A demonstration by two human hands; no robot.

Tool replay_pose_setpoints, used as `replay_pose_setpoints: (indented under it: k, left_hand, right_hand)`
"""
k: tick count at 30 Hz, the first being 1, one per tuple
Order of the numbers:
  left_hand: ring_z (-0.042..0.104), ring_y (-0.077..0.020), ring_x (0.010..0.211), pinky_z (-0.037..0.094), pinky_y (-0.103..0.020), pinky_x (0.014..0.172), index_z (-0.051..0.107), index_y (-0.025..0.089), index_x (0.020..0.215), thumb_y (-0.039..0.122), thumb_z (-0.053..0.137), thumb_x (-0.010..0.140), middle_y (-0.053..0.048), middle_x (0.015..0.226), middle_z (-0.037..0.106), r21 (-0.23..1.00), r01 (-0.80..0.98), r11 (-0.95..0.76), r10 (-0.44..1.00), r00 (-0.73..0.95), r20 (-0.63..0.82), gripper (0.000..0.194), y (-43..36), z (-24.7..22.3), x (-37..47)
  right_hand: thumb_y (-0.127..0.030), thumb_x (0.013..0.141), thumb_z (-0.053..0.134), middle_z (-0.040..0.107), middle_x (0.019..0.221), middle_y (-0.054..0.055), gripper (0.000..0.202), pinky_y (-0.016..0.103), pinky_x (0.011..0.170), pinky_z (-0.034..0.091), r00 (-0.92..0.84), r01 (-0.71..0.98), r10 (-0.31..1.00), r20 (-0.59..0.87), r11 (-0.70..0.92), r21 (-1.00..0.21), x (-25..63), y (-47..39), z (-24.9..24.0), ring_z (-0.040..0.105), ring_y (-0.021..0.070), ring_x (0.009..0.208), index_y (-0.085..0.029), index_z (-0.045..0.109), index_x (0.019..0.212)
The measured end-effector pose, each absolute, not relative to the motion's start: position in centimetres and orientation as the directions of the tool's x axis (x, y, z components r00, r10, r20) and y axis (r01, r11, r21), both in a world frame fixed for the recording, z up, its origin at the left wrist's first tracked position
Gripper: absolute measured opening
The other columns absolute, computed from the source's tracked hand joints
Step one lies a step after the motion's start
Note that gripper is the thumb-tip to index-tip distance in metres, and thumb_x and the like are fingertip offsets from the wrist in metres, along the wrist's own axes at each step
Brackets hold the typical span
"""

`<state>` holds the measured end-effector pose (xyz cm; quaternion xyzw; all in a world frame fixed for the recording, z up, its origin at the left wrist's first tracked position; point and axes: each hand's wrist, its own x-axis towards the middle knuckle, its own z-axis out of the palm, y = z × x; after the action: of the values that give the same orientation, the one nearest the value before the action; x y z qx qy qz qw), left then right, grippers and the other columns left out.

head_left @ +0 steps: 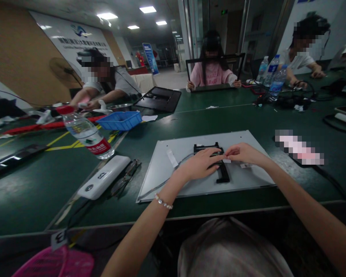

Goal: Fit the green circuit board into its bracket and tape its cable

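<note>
A thin white panel (155,173) lies flat on the table in front of me. On its middle sits a black plastic bracket (224,173) with several arms. My left hand (202,163) rests over the bracket, fingers stretched out and covering part of it. Close to the left fingertips, my right hand (242,153) has thumb and finger pinched together; what is between them is too small to make out. A small white piece (227,161) shows just under the pinch. Near the panel's left side is a white strip (172,158), and a thin cable (164,184) runs from under my left hand.
Left of the panel are glasses (126,179), a white power bank (105,177), a water bottle (89,134) and a blue basket (121,120). A phone (298,148) lies right. Across the table a person holds a black frame (216,89); other people work at both sides.
</note>
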<state>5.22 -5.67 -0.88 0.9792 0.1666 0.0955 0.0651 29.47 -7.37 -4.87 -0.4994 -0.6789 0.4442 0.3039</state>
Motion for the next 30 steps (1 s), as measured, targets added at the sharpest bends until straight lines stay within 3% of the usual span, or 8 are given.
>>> replay_pose_setpoints:
  k: [8,17,24,30]
  left_hand:
    - [0.045,-0.0208,0.127,0.035,-0.038,0.11,0.059,0.019,0.12,0.022,0.043,0.096,-0.009,0.135,0.05,0.169,0.306,-0.937,0.333,0.929,0.165,0.029,-5.6,-0.9,5.6]
    - [0.045,-0.0197,0.128,0.035,-0.039,0.11,0.057,0.022,0.121,0.02,0.041,0.096,-0.008,0.136,0.049,0.193,0.322,-0.927,0.355,0.92,0.167,0.031,-5.5,-1.1,5.5]
    - [0.044,-0.0193,0.128,0.034,-0.037,0.11,0.055,0.023,0.126,0.022,0.039,0.097,-0.007,0.137,0.048,0.177,0.328,-0.928,0.355,0.923,0.149,0.033,-5.7,-1.1,5.5]
    - [0.046,-0.0215,0.126,0.037,-0.036,0.105,0.039,0.02,0.14,0.032,0.041,0.097,-0.01,0.138,0.047,0.095,0.435,-0.895,0.445,0.875,0.188,0.044,-4.8,-0.2,4.5]
  right_hand:
    - [-0.029,0.072,0.065,0.072,0.08,0.004,0.018,0.03,0.073,0.05,-0.297,0.567,0.955,0.024,0.197,-0.8,28.5,-7.9,-4.4,0.065,0.0188,0.076,-0.018,0.072,0.085]
    - [-0.029,0.07,0.065,0.07,0.083,0.004,0.012,0.033,0.076,0.048,-0.262,0.671,0.963,0.063,0.229,-0.705,28.7,-8.5,-3.6,0.062,0.0201,0.079,-0.021,0.072,0.076]
    - [-0.029,0.072,0.061,0.069,0.075,0.004,0.016,0.031,0.07,0.047,-0.227,0.58,0.974,-0.026,0.113,-0.807,29.3,-8.7,-3.3,0.061,0.018,0.072,-0.018,0.071,0.079]
    - [-0.037,0.076,0.06,0.071,0.089,0.005,0.024,0.032,0.08,0.046,-0.198,0.482,0.98,0.013,0.109,-0.869,29.6,-8.6,-3.1,0.063,0.0195,0.084,-0.017,0.07,0.086]
